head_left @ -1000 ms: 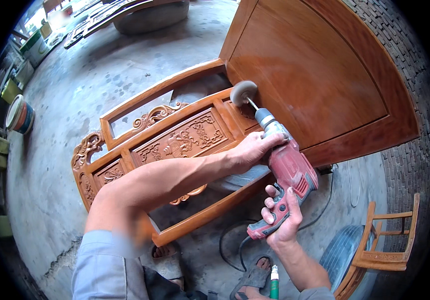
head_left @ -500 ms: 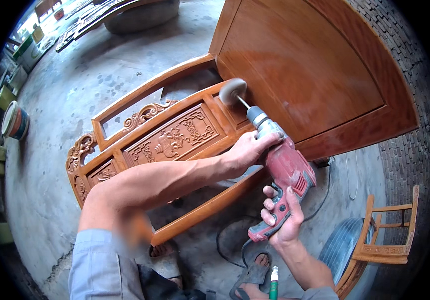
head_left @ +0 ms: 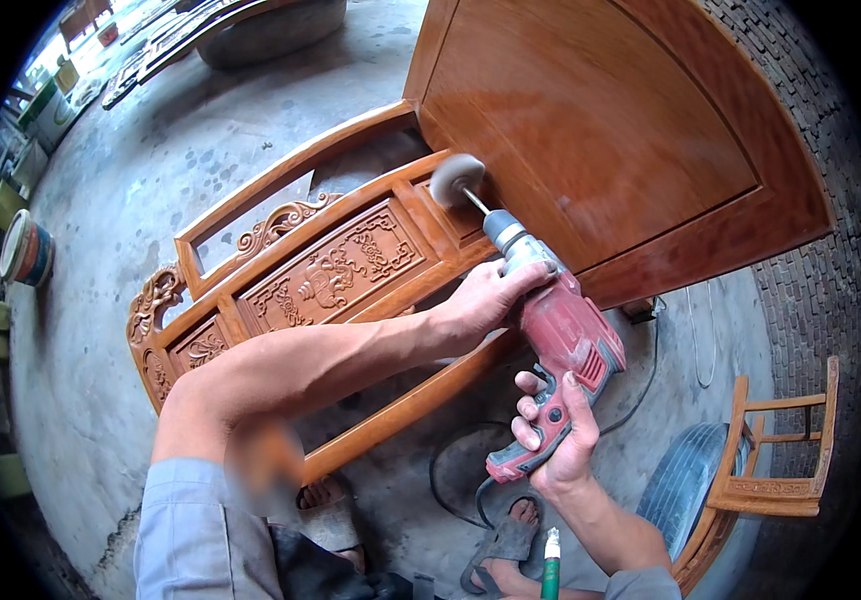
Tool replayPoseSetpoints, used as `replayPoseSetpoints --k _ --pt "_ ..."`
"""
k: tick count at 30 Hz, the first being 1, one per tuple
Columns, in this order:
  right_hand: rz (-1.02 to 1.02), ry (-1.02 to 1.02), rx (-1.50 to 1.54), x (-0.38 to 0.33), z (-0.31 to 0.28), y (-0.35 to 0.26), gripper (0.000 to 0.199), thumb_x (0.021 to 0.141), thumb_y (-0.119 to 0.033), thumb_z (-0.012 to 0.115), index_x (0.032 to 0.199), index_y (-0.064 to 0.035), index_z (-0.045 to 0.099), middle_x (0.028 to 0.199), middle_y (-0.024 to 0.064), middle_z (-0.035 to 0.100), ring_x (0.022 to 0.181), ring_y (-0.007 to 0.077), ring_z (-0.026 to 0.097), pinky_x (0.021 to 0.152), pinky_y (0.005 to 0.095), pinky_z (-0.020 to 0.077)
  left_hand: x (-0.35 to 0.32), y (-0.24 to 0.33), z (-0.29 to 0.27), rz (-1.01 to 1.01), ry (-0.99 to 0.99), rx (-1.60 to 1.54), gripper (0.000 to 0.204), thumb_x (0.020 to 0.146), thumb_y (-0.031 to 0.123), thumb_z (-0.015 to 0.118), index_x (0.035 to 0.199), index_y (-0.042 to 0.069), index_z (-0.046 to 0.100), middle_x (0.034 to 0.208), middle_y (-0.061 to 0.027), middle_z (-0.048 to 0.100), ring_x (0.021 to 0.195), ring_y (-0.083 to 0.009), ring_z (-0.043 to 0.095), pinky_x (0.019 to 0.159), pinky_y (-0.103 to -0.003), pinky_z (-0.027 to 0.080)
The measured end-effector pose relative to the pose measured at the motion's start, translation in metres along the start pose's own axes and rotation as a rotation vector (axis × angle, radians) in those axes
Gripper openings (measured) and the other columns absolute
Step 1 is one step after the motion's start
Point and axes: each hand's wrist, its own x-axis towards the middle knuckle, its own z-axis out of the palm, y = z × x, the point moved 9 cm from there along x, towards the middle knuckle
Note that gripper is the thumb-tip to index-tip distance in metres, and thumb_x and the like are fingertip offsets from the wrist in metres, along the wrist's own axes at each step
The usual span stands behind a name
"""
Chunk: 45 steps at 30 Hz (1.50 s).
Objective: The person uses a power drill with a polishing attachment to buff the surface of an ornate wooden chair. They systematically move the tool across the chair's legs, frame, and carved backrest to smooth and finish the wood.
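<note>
A red power drill slants over the reddish-brown wooden furniture piece, its front end pointing up and left. My left hand wraps around the drill's front, just behind the chuck. My right hand grips the rear handle. A pale round buffing wheel on a thin shank is blurred as if spinning. It sits against the end of the carved frame, close to where the frame meets the large flat wooden panel. Relief figures and scrollwork cover the frame's panels.
The drill's black cord loops across the concrete floor near my feet. At right, a small wooden chair lies next to a ribbed bluish round object. A green-handled brush-like tool is at the bottom. Buckets line the left.
The view has shifted slightly, so most things sit a little further left. Relative to the frame, the buffing wheel has moved a little nearer to me. Both hands keep their hold.
</note>
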Motion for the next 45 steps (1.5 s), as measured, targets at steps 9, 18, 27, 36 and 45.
replayPoseSetpoints --k 9,18,27,36,45 --pt "0.004 0.038 0.015 -0.014 -0.014 0.007 0.046 0.101 -0.036 0.057 0.133 -0.0069 0.043 0.11 0.0185 0.064 0.074 0.0129 0.056 0.051 0.0235 0.047 -0.004 -0.009 0.006 -0.013 -0.026 0.024 0.046 0.098 0.044 0.063 0.123 0.006 0.06 0.114 -0.0076 0.065 0.102 -0.0166 0.063 0.091 -0.034 0.051" --pt "0.01 0.067 -0.033 -0.028 -0.022 0.001 0.045 0.101 -0.035 0.056 0.132 -0.006 0.043 0.108 0.019 0.064 0.071 0.0126 0.055 0.05 0.0231 0.0469 -0.008 -0.022 0.022 -0.034 -0.093 -0.048 0.042 0.097 0.04 0.064 0.124 0.008 0.06 0.117 -0.0048 0.066 0.106 -0.0148 0.062 0.092 -0.034 0.051" --pt "0.061 0.072 -0.051 -0.036 -0.032 0.003 0.047 0.101 -0.039 0.057 0.131 -0.0054 0.044 0.108 0.0188 0.064 0.068 0.0126 0.054 0.049 0.0238 0.0464 -0.018 -0.027 0.019 -0.076 -0.017 -0.002 0.041 0.098 0.039 0.065 0.125 0.009 0.058 0.117 -0.0043 0.065 0.103 -0.0145 0.062 0.09 -0.033 0.052" --pt "0.077 0.101 -0.054 -0.044 -0.037 0.001 0.046 0.101 -0.038 0.056 0.13 -0.0054 0.044 0.106 0.0194 0.064 0.066 0.013 0.054 0.048 0.024 0.0461 -0.022 -0.031 0.027 -0.064 -0.041 -0.018 0.041 0.098 0.039 0.064 0.126 0.01 0.057 0.119 -0.0044 0.064 0.11 -0.0152 0.061 0.095 -0.034 0.051" --pt "0.067 0.088 -0.057 -0.04 -0.039 -0.002 0.049 0.1 -0.04 0.057 0.131 -0.0054 0.044 0.108 0.0192 0.064 0.068 0.0132 0.055 0.049 0.0235 0.0457 -0.01 -0.037 0.029 -0.047 -0.051 -0.011 0.041 0.098 0.039 0.063 0.125 0.009 0.058 0.118 -0.0037 0.065 0.109 -0.0147 0.061 0.094 -0.034 0.051"
